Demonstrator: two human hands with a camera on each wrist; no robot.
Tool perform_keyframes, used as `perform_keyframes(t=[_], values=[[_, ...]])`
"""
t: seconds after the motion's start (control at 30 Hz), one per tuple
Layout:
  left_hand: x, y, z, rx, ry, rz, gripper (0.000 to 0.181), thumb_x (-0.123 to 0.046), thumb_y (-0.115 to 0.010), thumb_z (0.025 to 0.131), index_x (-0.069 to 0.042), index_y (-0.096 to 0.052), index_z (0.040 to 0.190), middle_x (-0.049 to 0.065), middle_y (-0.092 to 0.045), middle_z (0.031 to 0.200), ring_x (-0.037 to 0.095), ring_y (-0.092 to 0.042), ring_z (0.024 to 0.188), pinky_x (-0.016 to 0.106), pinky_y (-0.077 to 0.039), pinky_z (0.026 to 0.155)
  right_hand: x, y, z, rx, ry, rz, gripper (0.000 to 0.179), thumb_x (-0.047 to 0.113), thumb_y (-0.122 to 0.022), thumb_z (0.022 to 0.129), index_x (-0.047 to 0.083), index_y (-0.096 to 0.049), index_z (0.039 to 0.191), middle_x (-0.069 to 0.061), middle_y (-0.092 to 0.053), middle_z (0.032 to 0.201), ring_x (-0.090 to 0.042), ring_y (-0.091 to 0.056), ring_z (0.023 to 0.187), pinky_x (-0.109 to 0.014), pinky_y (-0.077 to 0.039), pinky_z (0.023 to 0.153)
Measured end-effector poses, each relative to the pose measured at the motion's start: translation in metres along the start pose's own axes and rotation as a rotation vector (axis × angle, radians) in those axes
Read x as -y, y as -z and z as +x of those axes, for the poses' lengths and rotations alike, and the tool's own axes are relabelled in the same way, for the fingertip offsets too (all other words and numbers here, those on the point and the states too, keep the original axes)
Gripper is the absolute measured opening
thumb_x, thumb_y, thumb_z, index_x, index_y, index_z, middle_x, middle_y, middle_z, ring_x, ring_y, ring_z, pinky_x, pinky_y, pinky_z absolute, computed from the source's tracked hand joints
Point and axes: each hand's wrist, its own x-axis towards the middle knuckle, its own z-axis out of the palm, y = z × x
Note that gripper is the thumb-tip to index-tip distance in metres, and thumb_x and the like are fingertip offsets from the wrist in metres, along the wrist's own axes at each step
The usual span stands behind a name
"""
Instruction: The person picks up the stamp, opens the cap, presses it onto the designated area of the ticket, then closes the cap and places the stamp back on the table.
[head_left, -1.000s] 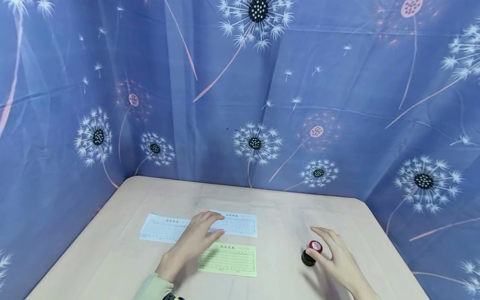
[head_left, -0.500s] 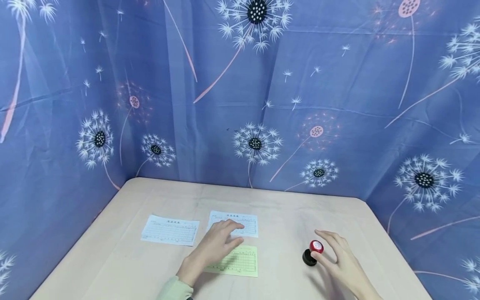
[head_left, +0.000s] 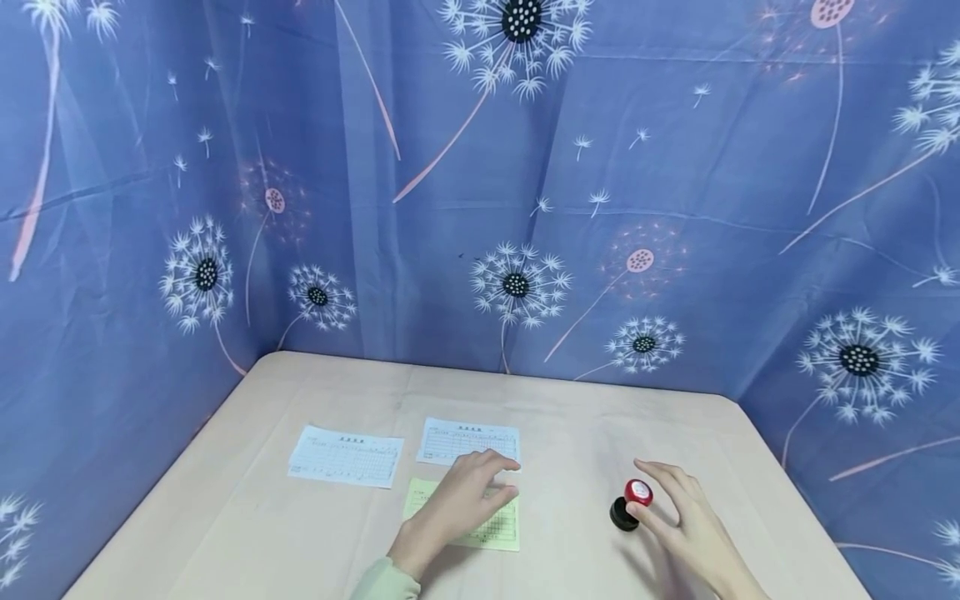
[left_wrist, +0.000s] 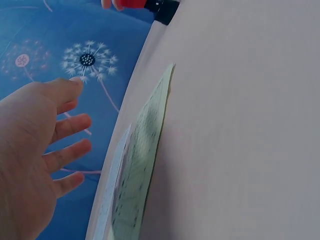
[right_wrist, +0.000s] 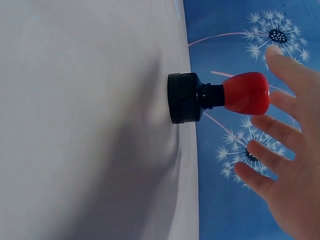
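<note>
In the head view my left hand (head_left: pixel 465 496) hovers over a green printed form pad (head_left: pixel 495 527), fingers loosely bent and holding nothing. The left wrist view shows the same hand (left_wrist: pixel 42 145) apart from the green pad (left_wrist: pixel 145 150). My right hand (head_left: pixel 686 517) is around the red knob of a self-standing stamp (head_left: pixel 638 492), which stands upright on its black round base (head_left: pixel 623 515). In the right wrist view the fingers (right_wrist: pixel 272 157) are spread near the red knob (right_wrist: pixel 247 94), not curled round it.
Two light blue printed forms lie behind the green pad, one at the left (head_left: pixel 345 457) and one in the middle (head_left: pixel 468 442). The table (head_left: pixel 247 517) has a pale cloth and is bordered by a blue dandelion-patterned curtain (head_left: pixel 420 275).
My left hand has moved right, from over the blue forms to over the green pad, uncovering the left blue form. My right hand and the stamp have stayed nearly in place.
</note>
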Motion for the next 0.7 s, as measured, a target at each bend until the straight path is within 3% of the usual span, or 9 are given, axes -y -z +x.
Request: perform_keyframes(t=[0.33, 0.7], values=[[-0.013, -0.021, 0.006, -0.001, -0.016, -0.026, 0.032, -0.034, -0.060, 0.098, -0.023, -0.065, 0.127, -0.011, -0.065, 0.122, 0.014, -0.059, 0.117, 0.038, -0.043, 0.105, -0.001, -0.005, 0.005, -0.046, 0.080, 0.049, 0.058, 0.016, -0.084, 0.078, 0.016, -0.063, 0.132, -0.003, -0.061, 0.126, 0.004, -0.040, 0.120, -0.001, -0.019, 0.099], [-0.030, -0.038, 0.013, 0.040, 0.005, -0.031, 0.029, -0.034, -0.060, 0.098, -0.027, -0.066, 0.125, -0.016, -0.063, 0.124, 0.010, -0.057, 0.121, 0.034, -0.041, 0.109, -0.004, -0.005, 0.002, -0.014, 0.034, 0.038, 0.057, 0.020, -0.082, 0.081, 0.016, -0.061, 0.133, 0.001, -0.059, 0.127, -0.002, -0.039, 0.117, -0.004, -0.019, 0.095]])
